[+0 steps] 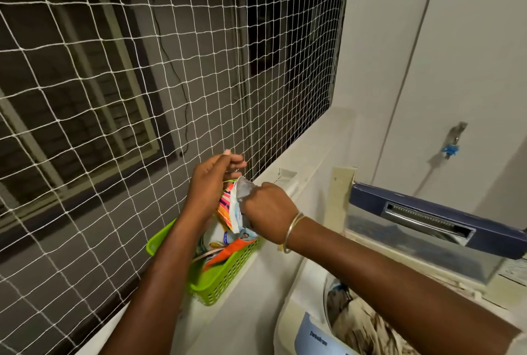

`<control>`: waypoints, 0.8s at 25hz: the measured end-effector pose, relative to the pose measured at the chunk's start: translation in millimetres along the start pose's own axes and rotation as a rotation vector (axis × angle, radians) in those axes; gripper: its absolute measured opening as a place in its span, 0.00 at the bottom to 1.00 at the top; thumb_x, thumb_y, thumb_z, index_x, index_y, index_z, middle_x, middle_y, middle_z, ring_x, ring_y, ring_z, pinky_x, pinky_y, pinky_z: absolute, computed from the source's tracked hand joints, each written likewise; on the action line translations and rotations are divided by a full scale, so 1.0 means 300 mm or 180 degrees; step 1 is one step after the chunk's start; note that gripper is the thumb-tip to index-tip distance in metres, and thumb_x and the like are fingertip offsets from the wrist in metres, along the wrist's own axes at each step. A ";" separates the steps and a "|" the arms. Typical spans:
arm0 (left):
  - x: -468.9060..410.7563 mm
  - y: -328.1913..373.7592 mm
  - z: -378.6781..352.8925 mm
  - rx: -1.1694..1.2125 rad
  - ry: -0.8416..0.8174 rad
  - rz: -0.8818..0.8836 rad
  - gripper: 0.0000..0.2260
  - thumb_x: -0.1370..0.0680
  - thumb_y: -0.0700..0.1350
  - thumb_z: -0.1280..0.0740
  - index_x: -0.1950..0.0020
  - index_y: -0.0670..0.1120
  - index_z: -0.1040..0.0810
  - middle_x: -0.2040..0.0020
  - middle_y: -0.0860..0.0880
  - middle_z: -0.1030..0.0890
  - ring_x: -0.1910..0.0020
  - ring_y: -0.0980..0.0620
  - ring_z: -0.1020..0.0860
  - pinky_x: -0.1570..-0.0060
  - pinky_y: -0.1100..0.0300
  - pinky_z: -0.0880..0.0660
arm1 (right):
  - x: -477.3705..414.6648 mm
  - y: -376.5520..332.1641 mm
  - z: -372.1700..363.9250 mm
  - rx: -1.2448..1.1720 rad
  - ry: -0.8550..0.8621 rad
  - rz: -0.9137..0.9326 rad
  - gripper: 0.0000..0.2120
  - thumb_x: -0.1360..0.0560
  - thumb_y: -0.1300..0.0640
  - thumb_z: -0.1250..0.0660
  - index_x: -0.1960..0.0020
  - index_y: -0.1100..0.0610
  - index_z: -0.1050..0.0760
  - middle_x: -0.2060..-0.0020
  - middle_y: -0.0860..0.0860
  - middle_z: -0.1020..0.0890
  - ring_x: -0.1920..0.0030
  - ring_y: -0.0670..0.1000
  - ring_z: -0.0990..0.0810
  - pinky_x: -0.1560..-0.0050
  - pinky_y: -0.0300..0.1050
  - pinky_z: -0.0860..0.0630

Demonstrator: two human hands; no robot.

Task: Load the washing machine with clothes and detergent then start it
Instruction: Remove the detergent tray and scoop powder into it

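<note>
Detergent pouch, colourful crinkled plastic, stands upright in a green slotted plastic basket. My left hand pinches its top edge. My right hand grips the opened mouth and is nearer the white top-loading washing machine.

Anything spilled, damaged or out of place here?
Nothing stands out. The left hand and right hand grip the colourful plastic detergent pouch in the green perforated plastic basket; no spilled powder shows. Clothes lie inside the open white washing machine.
</note>
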State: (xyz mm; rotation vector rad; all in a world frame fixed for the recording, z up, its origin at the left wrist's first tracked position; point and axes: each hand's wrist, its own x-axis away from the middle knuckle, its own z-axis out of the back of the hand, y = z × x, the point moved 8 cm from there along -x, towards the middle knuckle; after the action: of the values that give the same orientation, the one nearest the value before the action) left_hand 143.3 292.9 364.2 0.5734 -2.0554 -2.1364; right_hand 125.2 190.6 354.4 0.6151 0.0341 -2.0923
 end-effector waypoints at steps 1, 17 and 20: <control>0.001 -0.003 -0.001 0.0019 0.0008 0.0018 0.16 0.16 0.48 0.41 0.46 0.40 0.18 0.50 0.44 0.14 0.48 0.44 0.17 0.46 0.54 0.22 | -0.010 -0.004 -0.005 -0.0140 0.0051 -0.0032 0.08 0.33 0.60 0.31 0.55 0.61 0.22 0.64 0.59 0.20 0.68 0.60 0.21 0.67 0.45 0.24; 0.010 0.006 -0.008 -0.0154 -0.0091 -0.0006 0.15 0.17 0.51 0.40 0.48 0.46 0.16 0.50 0.49 0.14 0.46 0.44 0.17 0.41 0.48 0.22 | 0.090 0.217 -0.020 -0.3919 -0.0747 -0.2081 0.07 0.24 0.63 0.31 0.54 0.68 0.19 0.65 0.58 0.16 0.71 0.50 0.19 0.71 0.36 0.24; 0.009 0.025 -0.010 -0.0269 -0.0133 -0.0016 0.14 0.17 0.52 0.40 0.48 0.49 0.16 0.50 0.52 0.14 0.47 0.47 0.17 0.44 0.52 0.22 | 0.123 0.273 0.020 -0.4147 -0.0582 -0.2305 0.06 0.24 0.66 0.33 0.52 0.71 0.20 0.63 0.62 0.17 0.71 0.50 0.18 0.71 0.37 0.24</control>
State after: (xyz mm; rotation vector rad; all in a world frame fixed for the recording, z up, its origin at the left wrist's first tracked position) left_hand 140.6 288.7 371.0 0.5281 -1.9749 -2.2442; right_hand 171.3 113.4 360.6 -0.4617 1.5530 -2.1902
